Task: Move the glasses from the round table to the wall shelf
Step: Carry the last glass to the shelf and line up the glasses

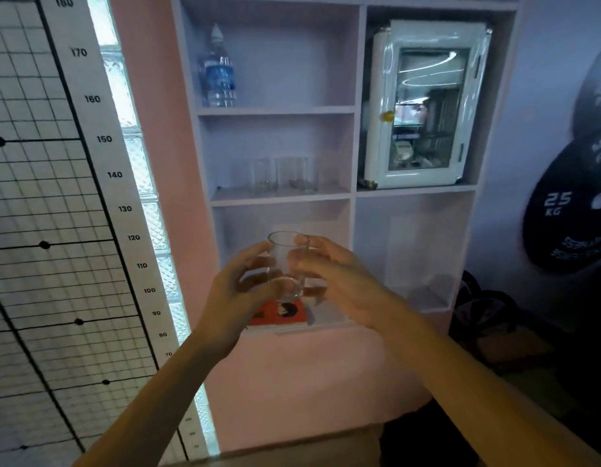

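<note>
A clear drinking glass [287, 264] is held upright in front of the wall shelf [280, 198], level with its lowest left compartment. My left hand [240, 294] curls round its left side and my right hand [339, 281] curls round its right side. Two more clear glasses [265, 175] [299, 173] stand side by side on the middle left shelf board, above the held glass. The round table is out of view.
A water bottle [218, 70] stands on the top left shelf. A small white mini fridge [423, 106] fills the upper right compartment. An orange book [280, 313] lies on the bottom left shelf. A height chart [107, 156] hangs to the left; a dark bag [484, 308] sits low right.
</note>
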